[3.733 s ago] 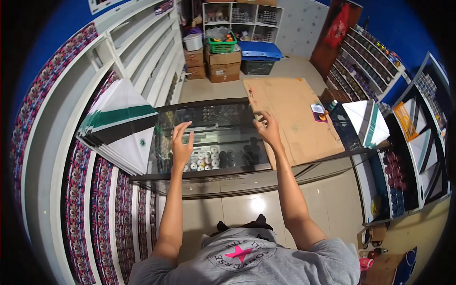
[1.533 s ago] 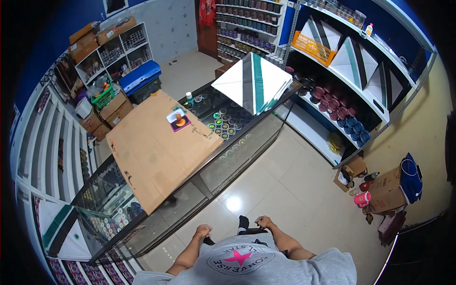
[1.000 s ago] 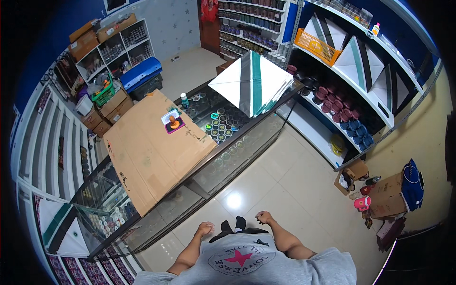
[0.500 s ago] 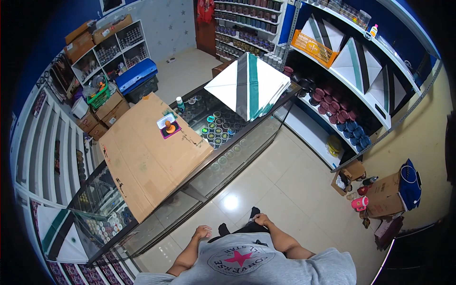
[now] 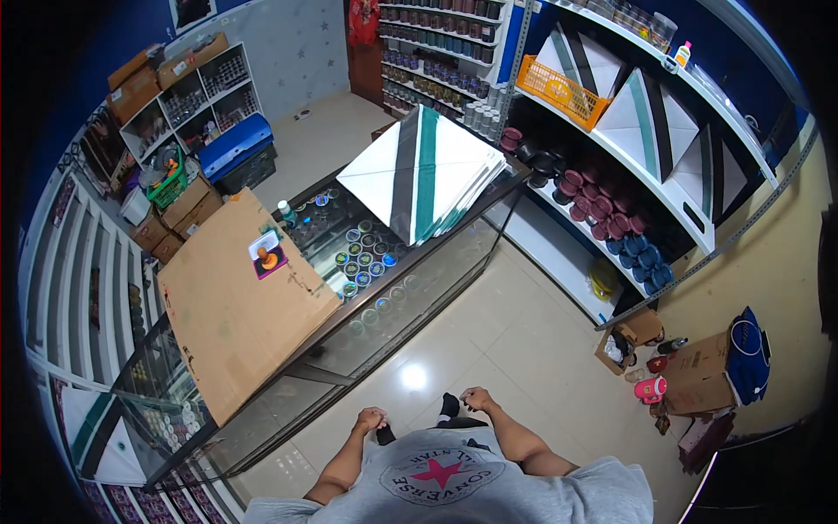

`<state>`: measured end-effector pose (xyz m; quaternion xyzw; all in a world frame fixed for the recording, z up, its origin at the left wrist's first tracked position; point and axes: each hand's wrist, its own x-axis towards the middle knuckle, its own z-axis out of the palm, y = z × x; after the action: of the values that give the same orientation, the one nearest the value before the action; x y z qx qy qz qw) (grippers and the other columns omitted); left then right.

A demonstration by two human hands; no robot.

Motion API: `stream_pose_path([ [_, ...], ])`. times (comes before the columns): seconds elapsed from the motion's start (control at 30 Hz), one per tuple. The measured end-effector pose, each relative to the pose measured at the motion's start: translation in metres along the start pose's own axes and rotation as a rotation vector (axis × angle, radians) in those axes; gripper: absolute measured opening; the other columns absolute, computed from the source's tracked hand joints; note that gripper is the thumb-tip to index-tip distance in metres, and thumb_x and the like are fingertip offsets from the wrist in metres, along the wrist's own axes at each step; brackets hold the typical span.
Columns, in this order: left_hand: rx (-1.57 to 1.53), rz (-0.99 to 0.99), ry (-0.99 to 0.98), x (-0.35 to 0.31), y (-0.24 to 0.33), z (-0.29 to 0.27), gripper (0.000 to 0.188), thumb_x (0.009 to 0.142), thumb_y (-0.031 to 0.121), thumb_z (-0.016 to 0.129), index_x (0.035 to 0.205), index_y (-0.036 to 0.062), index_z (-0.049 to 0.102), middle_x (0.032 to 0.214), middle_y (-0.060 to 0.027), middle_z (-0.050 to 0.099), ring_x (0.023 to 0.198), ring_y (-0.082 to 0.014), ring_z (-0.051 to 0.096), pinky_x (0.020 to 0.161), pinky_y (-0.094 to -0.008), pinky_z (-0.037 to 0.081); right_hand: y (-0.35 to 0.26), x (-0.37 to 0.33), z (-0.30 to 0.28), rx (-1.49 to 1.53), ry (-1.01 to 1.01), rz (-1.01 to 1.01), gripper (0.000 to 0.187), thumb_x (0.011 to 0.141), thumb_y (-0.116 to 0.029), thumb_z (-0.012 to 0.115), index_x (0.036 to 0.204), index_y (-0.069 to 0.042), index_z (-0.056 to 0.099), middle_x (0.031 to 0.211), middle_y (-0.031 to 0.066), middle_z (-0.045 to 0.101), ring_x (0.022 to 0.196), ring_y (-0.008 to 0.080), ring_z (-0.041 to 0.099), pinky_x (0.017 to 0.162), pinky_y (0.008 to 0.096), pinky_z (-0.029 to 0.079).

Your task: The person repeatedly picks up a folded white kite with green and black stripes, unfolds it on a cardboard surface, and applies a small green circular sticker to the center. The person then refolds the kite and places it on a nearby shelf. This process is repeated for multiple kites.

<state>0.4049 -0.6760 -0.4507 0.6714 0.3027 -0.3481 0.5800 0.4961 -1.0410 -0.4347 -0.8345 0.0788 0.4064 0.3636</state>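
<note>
My left hand (image 5: 372, 419) hangs low in front of my body, fingers loosely curled, with nothing visible in it. To its right, my right hand (image 5: 477, 399) is also empty, its fingers slightly bent and apart. Neither touches the glass counter (image 5: 301, 375) in front of me. A large cardboard sheet (image 5: 236, 323) covers the counter's left part. On it, an orange-brown knobbed stamp (image 5: 266, 257) rests on a purple ink pad with its pale lid raised. Farther right along the counter lies a stack of white square sheets (image 5: 463, 166) with black and green stripes.
Round lidded jars (image 5: 365, 259) show under the glass. At right, a shelf (image 5: 559, 236) holds striped squares, an orange basket (image 5: 563, 92), and maroon and blue cups. A cardboard box (image 5: 698, 375) and pink jug (image 5: 650, 389) stand on the floor. Boxes and a blue-lidded bin (image 5: 236, 148) sit at far left.
The view has shifted, so the counter and stack appear farther left. My right hand has moved slightly up and away from my leg; my feet have changed position.
</note>
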Motion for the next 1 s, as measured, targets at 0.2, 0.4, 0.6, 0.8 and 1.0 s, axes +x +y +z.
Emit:
stream_pose_path([
  [0.2, 0.026, 0.070, -0.001, 0.021, 0.034, 0.053, 0.018, 0.089, 0.006, 0.054, 0.100, -0.0010, 0.066, 0.081, -0.0088, 0.067, 0.067, -0.0139, 0.063, 0.062, -0.0273, 0.055, 0.020, 0.004, -0.049, 0.011, -0.007, 0.038, 0.023, 0.081, -0.017, 0.055, 0.096, -0.011, 0.072, 0.081, 0.0063, 0.070, 0.064, 0.0162, 0.067, 0.056, 0.0294, 0.056],
  [0.4, 0.116, 0.078, 0.075, 0.027, 0.038, 0.070, 0.016, 0.088, 0.011, 0.059, 0.096, 0.0015, 0.070, 0.081, -0.0064, 0.068, 0.067, -0.0127, 0.063, 0.064, -0.0269, 0.055, 0.061, 0.024, -0.063, -0.100, -0.039, -0.004, 0.022, 0.080, -0.014, 0.054, 0.093, -0.011, 0.072, 0.077, 0.0052, 0.069, 0.059, 0.0147, 0.064, 0.054, 0.0287, 0.055],
  [0.6, 0.050, 0.012, 0.105, 0.024, 0.022, 0.051, 0.017, 0.087, 0.011, 0.060, 0.097, 0.0022, 0.071, 0.080, -0.0062, 0.068, 0.068, -0.0130, 0.063, 0.066, -0.0275, 0.055, 0.051, 0.034, -0.056, -0.098, -0.036, 0.025, 0.026, 0.075, -0.019, 0.055, 0.093, -0.014, 0.073, 0.080, 0.0083, 0.071, 0.070, 0.0199, 0.067, 0.067, 0.0310, 0.055],
  [0.8, 0.037, 0.031, 0.099, 0.023, 0.026, 0.037, 0.016, 0.085, 0.009, 0.059, 0.093, 0.0018, 0.070, 0.077, -0.0064, 0.067, 0.065, -0.0132, 0.062, 0.062, -0.0280, 0.054, 0.020, 0.035, -0.064, -0.033, -0.009, -0.073, 0.025, 0.080, -0.013, 0.050, 0.092, -0.010, 0.072, 0.077, 0.0065, 0.069, 0.063, 0.0156, 0.065, 0.056, 0.0300, 0.055],
  [1.0, 0.001, 0.013, 0.104, 0.029, 0.034, 0.028, 0.015, 0.084, 0.006, 0.056, 0.091, 0.0005, 0.069, 0.075, -0.0069, 0.068, 0.059, -0.0129, 0.061, 0.057, -0.0263, 0.050, -0.001, 0.034, -0.073, -0.083, 0.022, -0.075, 0.030, 0.081, -0.013, 0.047, 0.097, -0.012, 0.072, 0.079, 0.0068, 0.070, 0.065, 0.0157, 0.067, 0.059, 0.0297, 0.055],
])
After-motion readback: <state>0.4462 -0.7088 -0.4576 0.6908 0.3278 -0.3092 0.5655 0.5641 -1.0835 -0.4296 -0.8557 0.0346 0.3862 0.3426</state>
